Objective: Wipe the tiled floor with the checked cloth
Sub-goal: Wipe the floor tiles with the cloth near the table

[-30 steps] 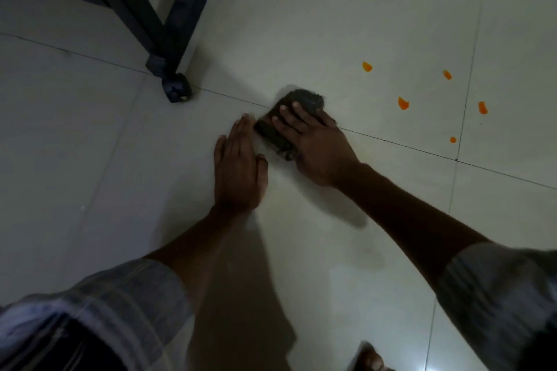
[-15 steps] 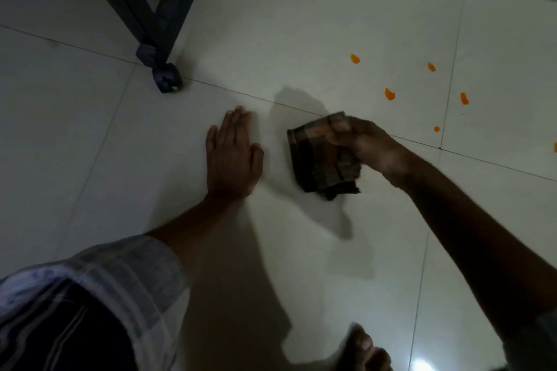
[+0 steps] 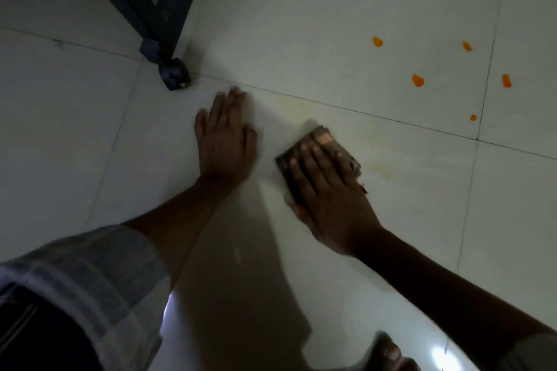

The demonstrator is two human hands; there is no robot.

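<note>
The folded dark checked cloth lies flat on the pale tiled floor, with an orange smear on its top. My right hand lies palm-down on it, fingers spread over the fabric and pressing it to the tile. Most of the cloth is hidden under that hand. My left hand rests flat on the floor just left of the cloth, fingers together, holding nothing. A faint yellowish streak marks the tile right of the cloth.
Several orange blobs dot the tile at the upper right. A dark metal frame leg with a foot stands at the upper left, close to my left fingertips. My bare toes show at the bottom edge.
My right hand lifted the cloth off the floor by one edge, then laid it flat again nearer to me and to the right. My left hand stayed planted.
</note>
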